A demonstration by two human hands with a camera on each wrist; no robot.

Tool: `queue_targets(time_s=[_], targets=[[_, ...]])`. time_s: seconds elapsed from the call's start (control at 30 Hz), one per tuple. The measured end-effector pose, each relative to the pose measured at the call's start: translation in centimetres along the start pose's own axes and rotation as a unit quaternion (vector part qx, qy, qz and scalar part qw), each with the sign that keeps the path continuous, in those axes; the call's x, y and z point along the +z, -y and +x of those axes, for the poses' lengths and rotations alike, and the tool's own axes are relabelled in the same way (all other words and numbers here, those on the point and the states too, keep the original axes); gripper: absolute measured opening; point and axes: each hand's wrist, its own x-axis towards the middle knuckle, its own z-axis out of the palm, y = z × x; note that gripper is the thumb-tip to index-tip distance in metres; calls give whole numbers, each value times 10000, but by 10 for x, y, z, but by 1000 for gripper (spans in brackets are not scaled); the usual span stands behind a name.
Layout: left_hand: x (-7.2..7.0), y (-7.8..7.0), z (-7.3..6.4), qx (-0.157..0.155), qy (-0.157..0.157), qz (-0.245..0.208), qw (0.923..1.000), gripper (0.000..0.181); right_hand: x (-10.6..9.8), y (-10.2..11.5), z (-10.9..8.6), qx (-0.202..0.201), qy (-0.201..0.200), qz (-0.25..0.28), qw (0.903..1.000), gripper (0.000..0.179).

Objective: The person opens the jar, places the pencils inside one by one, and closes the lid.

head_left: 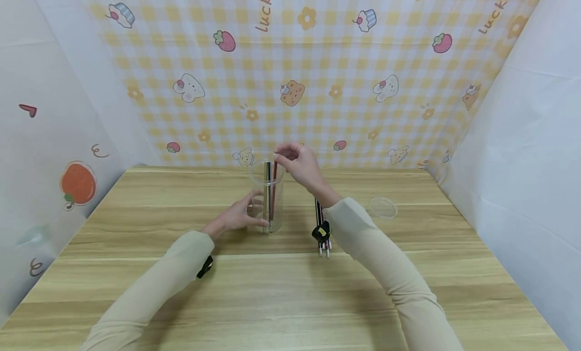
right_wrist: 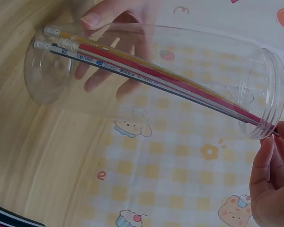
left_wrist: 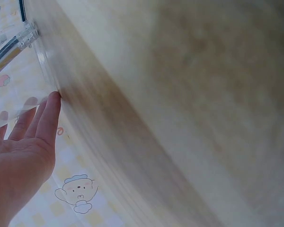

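A tall clear plastic jar [head_left: 279,210] stands on the table with its mouth upward. My left hand [head_left: 238,216] holds it low down, thumb on the near side and fingers on the far side. A yellow pencil [right_wrist: 66,35] and a grey-blue pencil [right_wrist: 132,74] lean inside, eraser ends at the bottom. Beside them is a red pencil [right_wrist: 156,80], its eraser end low in the jar. My right hand [head_left: 301,164] pinches its upper tip between thumb and fingers, right at the jar's rim [right_wrist: 274,90].
Several more pencils [head_left: 318,212] lie on the table right of the jar, partly hidden by my right sleeve [head_left: 358,225] and a black wrist mount [head_left: 321,232]. A clear round lid [head_left: 383,208] lies farther right. Behind stands a checked cloth backdrop [head_left: 336,63].
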Motion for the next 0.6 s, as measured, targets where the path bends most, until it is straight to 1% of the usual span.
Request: queue_targets(time_s=[0.07, 0.17, 0.3, 0.4, 0.6], targets=[[0, -3, -1, 1, 5, -25, 10000, 85, 1, 0, 0, -33, 27, -167, 9999, 11], [-1, -14, -7, 51, 51, -12, 10000, 83, 3, 0, 0, -123, 99, -420, 9990, 11], [-1, -25, -12, 52, 66, -20, 10000, 80, 6, 1, 0, -254, 137, -592, 9978, 12], [-1, -21, -10, 45, 40, -55, 10000, 80, 7, 1, 0, -257, 136, -628, 9976, 12], [0, 0, 0, 28, 5, 75, 10000, 83, 8, 0, 1, -306, 165, -638, 9974, 10]])
